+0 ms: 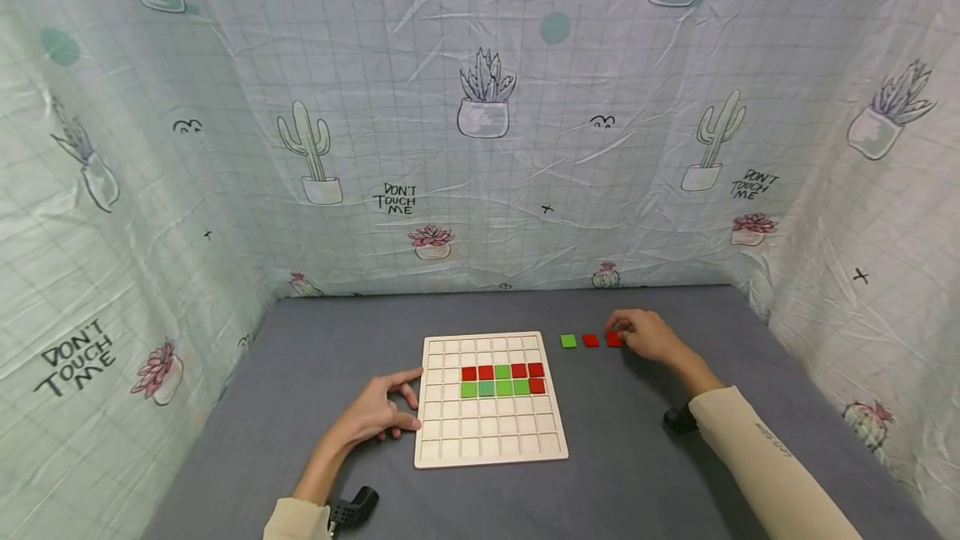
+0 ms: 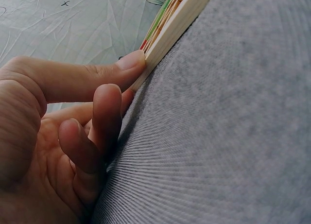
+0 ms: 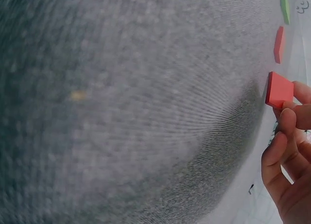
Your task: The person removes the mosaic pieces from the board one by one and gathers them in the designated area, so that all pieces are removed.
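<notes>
A light wooden board (image 1: pixel 491 432) with a square grid lies on the grey cloth. Two rows of red tiles (image 1: pixel 468 373) and green tiles (image 1: pixel 504 388) fill part of its grid. My left hand (image 1: pixel 375 408) is at the board's left edge, its thumb and forefinger touching it well apart; the other fingers bend below. Right of the board, my right hand (image 1: pixel 647 335) pinches a red tile (image 3: pixel 280 90) between thumb and fingers, and the tile looks tilted. Beside it lie another red tile (image 1: pixel 591 340) and a green tile (image 1: pixel 568 341), in a row.
The grey cloth (image 1: pixel 337 332) covers the table. A printed curtain (image 1: pixel 480 165) with cactus drawings stands behind it and along both sides. Each wrist wears a black device, such as the one on the left wrist (image 1: pixel 356 508).
</notes>
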The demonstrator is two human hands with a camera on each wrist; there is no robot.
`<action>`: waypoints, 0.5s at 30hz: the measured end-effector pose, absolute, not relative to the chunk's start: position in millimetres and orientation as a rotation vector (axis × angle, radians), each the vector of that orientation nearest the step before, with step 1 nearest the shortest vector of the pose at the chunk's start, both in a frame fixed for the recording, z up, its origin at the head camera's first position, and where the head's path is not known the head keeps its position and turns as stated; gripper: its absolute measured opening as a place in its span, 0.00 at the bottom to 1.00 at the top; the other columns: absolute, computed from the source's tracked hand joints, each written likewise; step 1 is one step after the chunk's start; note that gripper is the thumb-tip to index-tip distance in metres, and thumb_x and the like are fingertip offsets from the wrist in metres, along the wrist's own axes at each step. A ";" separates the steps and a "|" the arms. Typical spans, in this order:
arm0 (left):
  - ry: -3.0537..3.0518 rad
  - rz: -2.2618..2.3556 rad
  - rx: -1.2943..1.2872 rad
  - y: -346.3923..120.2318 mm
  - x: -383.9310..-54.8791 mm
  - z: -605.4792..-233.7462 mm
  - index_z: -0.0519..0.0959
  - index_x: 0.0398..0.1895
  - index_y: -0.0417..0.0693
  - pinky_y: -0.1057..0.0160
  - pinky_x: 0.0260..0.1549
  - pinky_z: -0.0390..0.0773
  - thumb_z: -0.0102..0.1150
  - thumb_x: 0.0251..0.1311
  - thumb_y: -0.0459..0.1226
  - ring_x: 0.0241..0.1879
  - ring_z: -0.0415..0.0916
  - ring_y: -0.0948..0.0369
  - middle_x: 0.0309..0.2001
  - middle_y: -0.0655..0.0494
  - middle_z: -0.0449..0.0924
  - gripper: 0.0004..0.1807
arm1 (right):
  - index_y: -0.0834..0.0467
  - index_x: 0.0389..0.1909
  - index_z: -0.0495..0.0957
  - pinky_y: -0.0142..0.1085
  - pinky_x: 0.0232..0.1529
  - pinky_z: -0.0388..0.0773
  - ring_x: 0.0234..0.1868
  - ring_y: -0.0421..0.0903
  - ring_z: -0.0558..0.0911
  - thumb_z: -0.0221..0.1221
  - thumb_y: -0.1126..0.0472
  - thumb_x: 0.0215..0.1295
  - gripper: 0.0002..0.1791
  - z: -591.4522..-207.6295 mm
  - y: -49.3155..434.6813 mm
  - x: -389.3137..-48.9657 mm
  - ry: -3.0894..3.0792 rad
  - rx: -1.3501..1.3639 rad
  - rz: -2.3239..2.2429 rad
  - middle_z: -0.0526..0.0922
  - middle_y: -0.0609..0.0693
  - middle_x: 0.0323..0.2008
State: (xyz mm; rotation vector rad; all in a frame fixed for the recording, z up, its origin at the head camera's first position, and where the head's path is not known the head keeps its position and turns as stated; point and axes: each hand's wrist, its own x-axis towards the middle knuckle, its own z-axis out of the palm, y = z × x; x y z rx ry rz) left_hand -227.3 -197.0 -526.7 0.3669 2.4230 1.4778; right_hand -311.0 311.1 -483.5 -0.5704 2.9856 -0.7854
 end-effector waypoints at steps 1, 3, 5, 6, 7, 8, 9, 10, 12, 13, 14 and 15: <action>2.424 1.475 0.368 -197.0 -227.4 -526.7 0.69 0.76 0.44 0.62 0.10 0.69 0.80 0.45 0.33 0.16 0.76 0.59 0.38 0.49 0.80 0.50 | 0.59 0.46 0.85 0.44 0.34 0.80 0.44 0.60 0.86 0.56 0.74 0.66 0.14 -484.0 311.1 -310.9 2.990 -0.568 -0.782 0.88 0.63 0.45; 2.425 1.472 0.372 -196.9 -227.4 -526.8 0.69 0.76 0.43 0.61 0.10 0.70 0.80 0.45 0.33 0.16 0.76 0.59 0.38 0.49 0.81 0.49 | 0.59 0.47 0.85 0.43 0.34 0.79 0.42 0.58 0.86 0.57 0.74 0.66 0.14 -485.2 311.3 -310.7 2.991 -0.557 -0.777 0.88 0.63 0.45; 2.425 1.472 0.374 -196.8 -227.4 -527.1 0.69 0.76 0.43 0.61 0.10 0.70 0.80 0.46 0.33 0.16 0.76 0.59 0.38 0.50 0.81 0.49 | 0.58 0.47 0.85 0.42 0.34 0.78 0.41 0.56 0.85 0.59 0.74 0.64 0.15 -487.0 311.5 -310.5 2.993 -0.536 -0.766 0.88 0.62 0.45; 2.425 1.472 0.374 -196.8 -227.5 -527.3 0.69 0.76 0.43 0.62 0.10 0.70 0.80 0.46 0.33 0.16 0.76 0.59 0.38 0.50 0.81 0.49 | 0.58 0.47 0.85 0.43 0.34 0.78 0.40 0.55 0.85 0.61 0.74 0.64 0.14 -487.9 311.7 -310.3 2.991 -0.529 -0.760 0.88 0.62 0.45; 2.423 1.473 0.373 -196.9 -227.6 -527.5 0.68 0.76 0.43 0.62 0.10 0.70 0.80 0.46 0.33 0.16 0.76 0.59 0.38 0.50 0.80 0.49 | 0.57 0.48 0.85 0.43 0.34 0.78 0.40 0.55 0.85 0.62 0.74 0.63 0.15 -488.7 312.0 -310.1 2.991 -0.523 -0.753 0.88 0.62 0.45; 2.421 1.474 0.373 -196.9 -227.5 -527.6 0.68 0.76 0.43 0.62 0.10 0.69 0.80 0.46 0.33 0.16 0.76 0.59 0.38 0.50 0.80 0.49 | 0.57 0.48 0.85 0.44 0.35 0.78 0.40 0.55 0.85 0.63 0.73 0.62 0.15 -489.5 312.1 -309.9 2.989 -0.506 -0.753 0.88 0.61 0.45; 2.421 1.475 0.373 -196.9 -227.6 -527.6 0.68 0.76 0.43 0.62 0.10 0.69 0.80 0.46 0.33 0.16 0.76 0.60 0.38 0.50 0.80 0.49 | 0.57 0.48 0.85 0.44 0.36 0.79 0.41 0.55 0.85 0.65 0.73 0.62 0.15 -489.9 312.0 -309.7 2.990 -0.499 -0.748 0.88 0.61 0.45; 2.420 1.476 0.374 -196.9 -227.7 -527.7 0.68 0.76 0.43 0.62 0.10 0.69 0.80 0.46 0.33 0.16 0.76 0.60 0.38 0.50 0.80 0.49 | 0.57 0.48 0.84 0.44 0.37 0.79 0.42 0.56 0.85 0.66 0.73 0.61 0.16 -490.2 312.0 -309.5 2.990 -0.494 -0.747 0.88 0.61 0.45; 2.421 1.476 0.376 -197.0 -227.8 -527.8 0.68 0.76 0.43 0.62 0.10 0.69 0.80 0.46 0.33 0.16 0.76 0.60 0.38 0.50 0.80 0.50 | 0.57 0.49 0.84 0.45 0.37 0.79 0.43 0.56 0.84 0.66 0.73 0.60 0.16 -490.2 312.0 -309.3 2.984 -0.493 -0.746 0.88 0.61 0.45; 2.423 1.475 0.376 -197.1 -227.8 -527.9 0.68 0.76 0.43 0.62 0.10 0.69 0.80 0.46 0.33 0.16 0.76 0.60 0.38 0.50 0.80 0.49 | 0.57 0.49 0.84 0.45 0.37 0.79 0.43 0.56 0.84 0.67 0.73 0.60 0.16 -490.0 311.9 -309.5 2.981 -0.490 -0.747 0.88 0.60 0.45; 2.424 1.474 0.376 -197.1 -227.7 -527.8 0.68 0.76 0.43 0.62 0.10 0.69 0.80 0.46 0.33 0.16 0.76 0.60 0.38 0.50 0.80 0.49 | 0.57 0.49 0.85 0.45 0.38 0.79 0.43 0.56 0.84 0.67 0.72 0.60 0.16 -489.6 311.7 -309.6 2.979 -0.489 -0.745 0.88 0.60 0.45; 2.424 1.475 0.376 -197.1 -227.8 -527.9 0.68 0.76 0.43 0.62 0.10 0.69 0.80 0.45 0.33 0.16 0.76 0.60 0.38 0.49 0.80 0.49 | 0.57 0.49 0.85 0.45 0.38 0.79 0.44 0.56 0.84 0.67 0.72 0.60 0.16 -489.1 311.6 -309.5 2.976 -0.498 -0.736 0.87 0.60 0.45</action>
